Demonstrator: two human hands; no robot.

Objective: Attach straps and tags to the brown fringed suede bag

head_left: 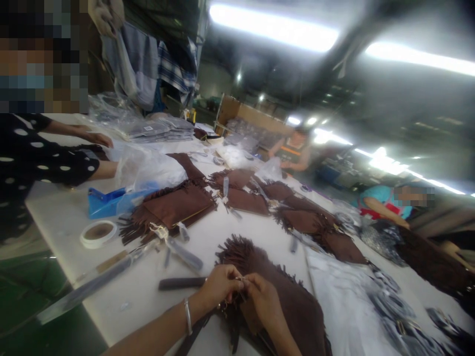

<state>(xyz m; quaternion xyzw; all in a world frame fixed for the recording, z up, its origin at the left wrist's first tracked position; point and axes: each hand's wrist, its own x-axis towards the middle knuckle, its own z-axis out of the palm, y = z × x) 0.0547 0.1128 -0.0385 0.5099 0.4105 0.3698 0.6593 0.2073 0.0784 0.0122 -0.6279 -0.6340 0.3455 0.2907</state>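
A brown fringed bag (293, 296) lies on the white table in front of me. Over its near left edge, my left hand (222, 286) and my right hand (262, 296) meet, fingertips pinched together. Between them is what looks like a thin, light string, partly hidden by the fingers. A flat brown tag (251, 316) hangs just below my right fingers. Small gold-coloured metal parts show beneath my left hand. A dark strap (181, 283) sticks out to the left, its end passing behind my left hand.
More brown fringed bags (180, 203) with wrapped straps lie across the table (137, 301). At left are a tape roll (98, 234), a blue tape dispenser (107, 202) and a long plastic-wrapped strip (92, 287). White sheeting (341, 296) lies right. Co-workers stand around the table.
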